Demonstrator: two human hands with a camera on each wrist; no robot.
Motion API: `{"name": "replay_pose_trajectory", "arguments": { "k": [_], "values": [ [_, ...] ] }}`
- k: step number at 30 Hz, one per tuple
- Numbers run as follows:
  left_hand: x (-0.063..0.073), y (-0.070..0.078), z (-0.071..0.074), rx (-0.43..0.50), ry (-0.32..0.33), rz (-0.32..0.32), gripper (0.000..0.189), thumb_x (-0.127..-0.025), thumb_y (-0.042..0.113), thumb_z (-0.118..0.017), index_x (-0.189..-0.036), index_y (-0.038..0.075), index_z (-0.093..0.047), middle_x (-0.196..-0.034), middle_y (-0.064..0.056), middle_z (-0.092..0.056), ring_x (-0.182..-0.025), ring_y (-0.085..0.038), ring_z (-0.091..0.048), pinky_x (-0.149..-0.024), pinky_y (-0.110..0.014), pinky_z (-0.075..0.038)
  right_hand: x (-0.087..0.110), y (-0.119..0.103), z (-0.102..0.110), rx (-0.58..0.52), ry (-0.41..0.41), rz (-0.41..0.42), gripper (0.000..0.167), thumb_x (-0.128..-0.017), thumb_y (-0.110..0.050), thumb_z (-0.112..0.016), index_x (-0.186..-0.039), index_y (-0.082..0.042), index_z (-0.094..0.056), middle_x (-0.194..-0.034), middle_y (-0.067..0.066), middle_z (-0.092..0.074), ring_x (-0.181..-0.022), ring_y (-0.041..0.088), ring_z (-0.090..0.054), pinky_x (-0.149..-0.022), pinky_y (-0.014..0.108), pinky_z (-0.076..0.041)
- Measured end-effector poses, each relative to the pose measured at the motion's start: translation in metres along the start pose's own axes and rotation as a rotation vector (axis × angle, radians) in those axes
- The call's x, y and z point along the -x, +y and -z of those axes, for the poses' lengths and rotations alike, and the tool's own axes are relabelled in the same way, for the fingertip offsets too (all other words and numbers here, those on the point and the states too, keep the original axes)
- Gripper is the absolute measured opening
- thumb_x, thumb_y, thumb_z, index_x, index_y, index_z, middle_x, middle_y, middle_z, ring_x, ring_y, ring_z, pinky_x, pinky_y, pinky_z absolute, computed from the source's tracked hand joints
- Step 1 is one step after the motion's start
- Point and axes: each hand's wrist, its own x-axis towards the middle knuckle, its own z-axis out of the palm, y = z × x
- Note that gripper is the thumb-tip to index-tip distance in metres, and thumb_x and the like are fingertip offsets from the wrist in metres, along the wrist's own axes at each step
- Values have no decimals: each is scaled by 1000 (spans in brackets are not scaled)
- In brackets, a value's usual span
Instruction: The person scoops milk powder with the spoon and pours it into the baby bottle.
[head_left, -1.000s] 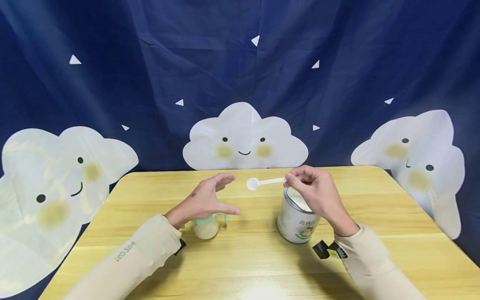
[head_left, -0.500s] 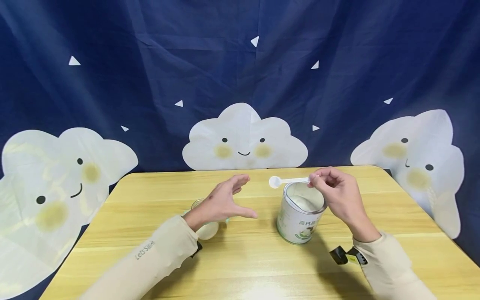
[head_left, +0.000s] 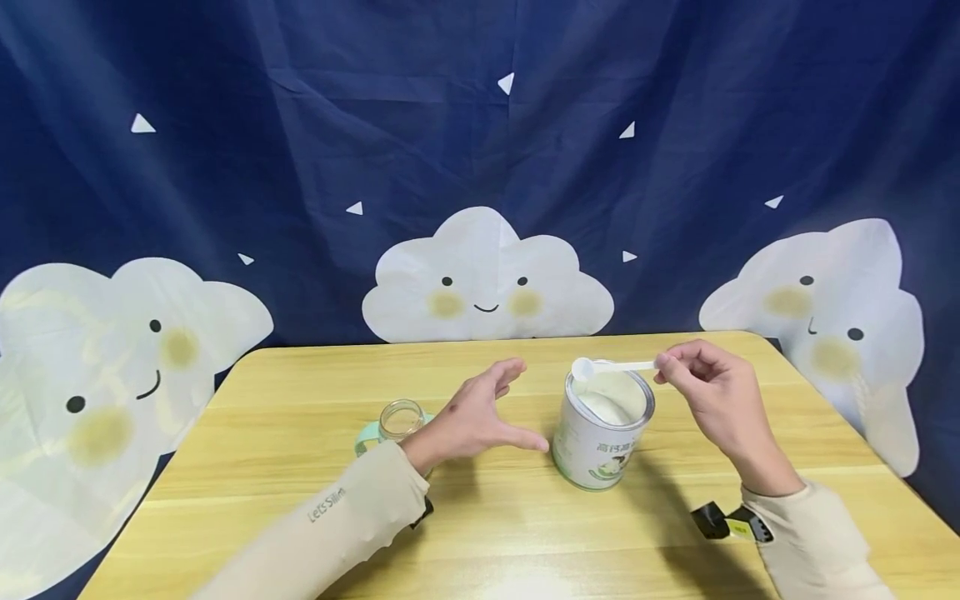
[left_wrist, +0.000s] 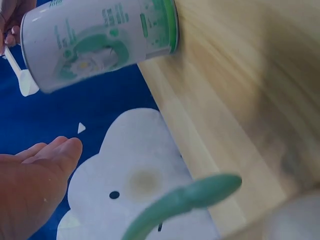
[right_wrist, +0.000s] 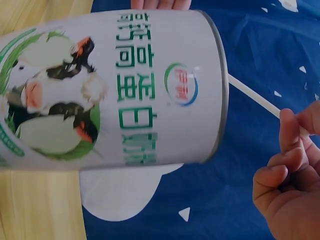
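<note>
Between thumb and fingers, my right hand [head_left: 716, 400] pinches the end of a white measuring scoop [head_left: 582, 369]. Its small bowl is above the rim of an uncovered milk powder can [head_left: 600, 446], with pale powder visible inside. In the right wrist view the can [right_wrist: 137, 95] hides the scoop's bowl, leaving only its handle [right_wrist: 255, 96] in sight. My left hand [head_left: 474, 421] is left of the can, thumb and fingers spread apart, holding nothing. Behind the left forearm stands a lidless baby bottle [head_left: 400, 417] with mint-green handles, partly covered by the sleeve.
The wooden table [head_left: 510, 533] carries the can and the bottle. A dark blue curtain [head_left: 420, 125] with smiling clouds hangs behind its far edge. One green bottle handle [left_wrist: 187, 200] shows close up in the left wrist view.
Both hands have moved right. The scoop has gone from left of the can to over its opening. The left hand has left the bottle's side, uncovering its mouth, and come nearer the can.
</note>
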Motion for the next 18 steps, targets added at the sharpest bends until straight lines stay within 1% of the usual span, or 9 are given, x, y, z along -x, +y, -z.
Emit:
{"name": "replay_pose_trajectory", "arguments": {
  "k": [2, 3, 9, 15, 18],
  "values": [
    [-1, 0, -5, 7, -2, 1, 107, -66, 26, -96, -153, 8, -35, -156, -6, -39, -141, -23, -40, -114, -33, -35, 1, 1, 3, 8, -4, -5, 13, -95, -8, -68, -90, 5, -67, -69, -10, -68, -68, 5, -60, -56, 20, -40],
    [-2, 0, -8, 13, -4, -3, 107, -66, 26, -96, -153, 7, -35, -156, -6, -39, -141, -23, -40, -114, -33, -35, 1, 2, 5, 10, -6, -8, 12, -95, -7, -68, -90, 4, -67, -69, -10, -67, -66, 5, -59, -55, 21, -40],
    [-8, -1, -22, 37, -5, -38, 107, -67, 24, -96, -153, 5, -34, -156, -9, -39, -141, -23, -39, -114, -31, -35, 3, 4, 10, 32, -23, -22, 10, -93, -3, -67, -85, 3, -67, -66, -10, -66, -52, 8, -49, -48, 28, -33],
    [-15, 0, -33, 49, -1, -61, 106, -67, 22, -96, -152, 4, -35, -156, -10, -39, -141, -22, -39, -113, -29, -34, 4, 5, 9, 139, -72, -18, 8, -90, -3, -67, -82, 0, -67, -63, -11, -63, -53, 6, -47, -46, 26, -34],
    [-18, 1, -39, 54, -2, -76, 106, -67, 22, -95, -152, 4, -35, -155, -11, -39, -141, -23, -40, -113, -28, -34, 4, 3, 5, 193, -75, -3, 9, -87, -1, -68, -79, -4, -66, -61, -9, -60, -54, 5, -46, -45, 23, -35]
  ]
}}
